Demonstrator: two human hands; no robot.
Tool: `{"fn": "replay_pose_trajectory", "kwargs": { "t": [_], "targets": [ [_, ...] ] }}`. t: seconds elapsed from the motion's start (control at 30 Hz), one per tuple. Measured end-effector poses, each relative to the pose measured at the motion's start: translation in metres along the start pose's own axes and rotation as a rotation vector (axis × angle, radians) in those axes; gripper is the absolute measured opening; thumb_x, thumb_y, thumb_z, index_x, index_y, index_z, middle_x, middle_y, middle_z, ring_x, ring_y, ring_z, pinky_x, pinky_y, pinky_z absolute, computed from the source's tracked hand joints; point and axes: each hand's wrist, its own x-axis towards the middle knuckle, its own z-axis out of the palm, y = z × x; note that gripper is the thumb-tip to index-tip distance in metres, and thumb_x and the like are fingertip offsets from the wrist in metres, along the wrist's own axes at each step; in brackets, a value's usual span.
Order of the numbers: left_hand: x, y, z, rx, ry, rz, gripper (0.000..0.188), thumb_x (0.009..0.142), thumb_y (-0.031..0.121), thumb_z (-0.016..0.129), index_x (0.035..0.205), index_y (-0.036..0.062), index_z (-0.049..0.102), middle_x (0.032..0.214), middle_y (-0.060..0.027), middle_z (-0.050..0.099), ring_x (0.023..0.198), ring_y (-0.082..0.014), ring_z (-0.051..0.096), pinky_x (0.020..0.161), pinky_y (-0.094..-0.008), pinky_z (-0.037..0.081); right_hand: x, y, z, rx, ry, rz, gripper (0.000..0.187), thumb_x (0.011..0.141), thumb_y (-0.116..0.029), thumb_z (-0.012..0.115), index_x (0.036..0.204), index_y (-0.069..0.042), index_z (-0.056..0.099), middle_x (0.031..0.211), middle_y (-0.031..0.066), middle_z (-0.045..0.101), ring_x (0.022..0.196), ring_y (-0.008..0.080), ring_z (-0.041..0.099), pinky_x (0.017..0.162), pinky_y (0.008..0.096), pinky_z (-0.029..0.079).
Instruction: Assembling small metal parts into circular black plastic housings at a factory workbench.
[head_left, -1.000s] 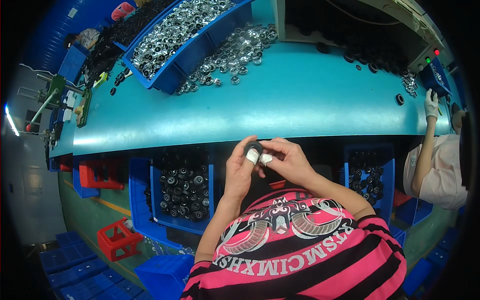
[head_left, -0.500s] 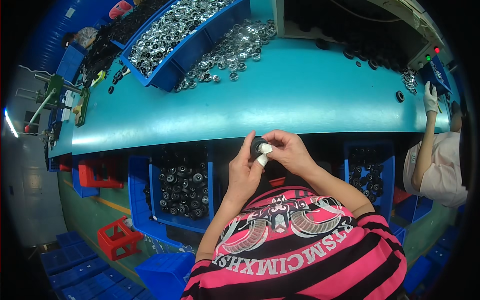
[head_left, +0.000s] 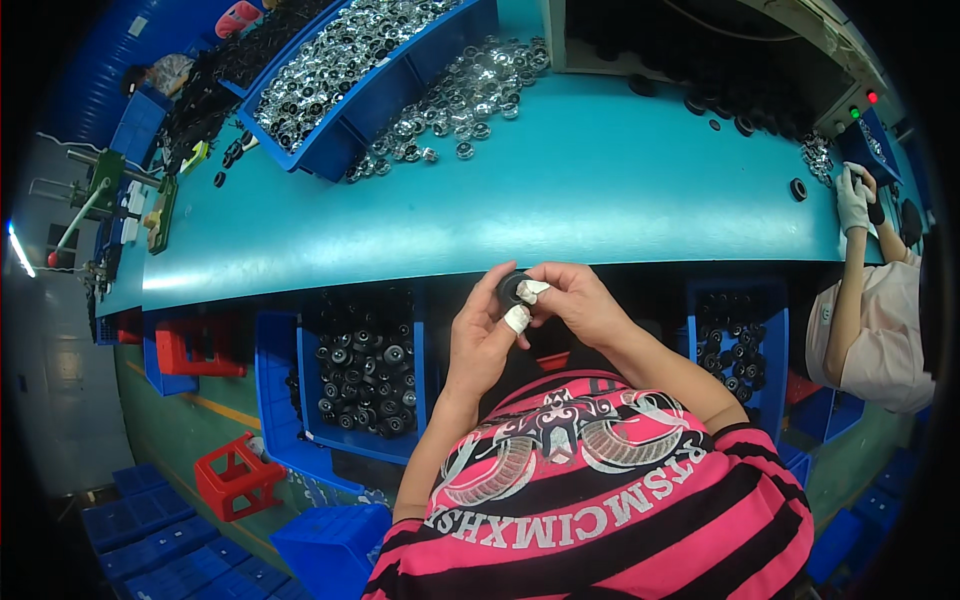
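Gripping with left hand (head_left: 478, 335), fingers curled around the rim: small, round, black wheel-like part with a hollow centre (head_left: 512, 289). Gripping the same part from the opposite side with right hand (head_left: 580, 305), thumb against the near face. Fitted to both thumbs: white wrappings (head_left: 517, 318). Located just in front of the middle of the front edge of a smooth teal worktop (head_left: 560, 215).

Toward the rear left corner of the worktop: long blue plastic bin (head_left: 395, 100), heaped with shiny silver-and-black round pieces (head_left: 350, 55). Scattered along its right side: loose shiny round pieces (head_left: 481, 130). Toward the right end of the worktop: single black ring (head_left: 798, 189), near a co-worker's white-gloved hand (head_left: 852, 205). Below the front edge, to the left: deep blue plastic crate (head_left: 420, 370), loaded with round black wheels (head_left: 365, 380).
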Motion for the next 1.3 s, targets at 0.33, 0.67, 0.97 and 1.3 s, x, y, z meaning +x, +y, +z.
{"fn": "replay_pose_trajectory", "kwargs": {
  "t": [0.33,0.67,0.97,1.3],
  "targets": [
    [-0.007,0.019,0.011,0.66,0.272,0.207,0.043,0.082,0.006,0.083,0.117,0.0009,0.058,0.105,-0.0114,0.068,0.085,-0.016,0.069,0.07,-0.0287,0.057,0.0,0.001,-0.002,-0.09,-0.031,-0.076,0.035,0.099,-0.007,0.062,0.133,-0.003,0.068,0.11,0.005,0.072,0.093,0.0105,0.067,0.081,0.0268,0.056],
    [-0.001,0.01,0.011,1.077,0.307,0.515,0.04,0.071,0.002,0.082,0.107,0.0013,0.065,0.089,-0.0085,0.06,0.074,-0.0244,0.059,0.059,-0.036,0.048,0.001,0.01,0.002,-0.077,-0.011,-0.042,0.041,0.085,-0.005,0.07,0.125,0.002,0.07,0.104,0.0074,0.073,0.093,0.0127,0.068,0.085,0.0292,0.057],
    [-0.01,0.013,-0.012,1.147,0.285,0.406,0.045,0.072,0.0,0.08,0.115,0.0036,0.067,0.098,-0.0118,0.059,0.083,-0.0296,0.061,0.071,-0.0388,0.052,0.001,-0.013,-0.017,-0.159,0.0,-0.072,0.031,0.092,-0.01,0.075,0.122,-0.003,0.072,0.102,0.0055,0.074,0.089,0.011,0.067,0.08,0.0278,0.056],
    [-0.137,0.014,-0.205,1.62,0.833,-0.314,0.05,0.079,0.009,0.08,0.128,0.0063,0.069,0.108,-0.0206,0.072,0.101,-0.0407,0.069,0.091,-0.0491,0.054,0.118,-0.121,-0.245,-1.244,0.887,-0.46,0.051,0.086,-0.027,0.079,0.132,-0.008,0.068,0.127,0.0163,0.064,0.114,0.0344,0.066,0.1,0.0452,0.053]
  ]
}}
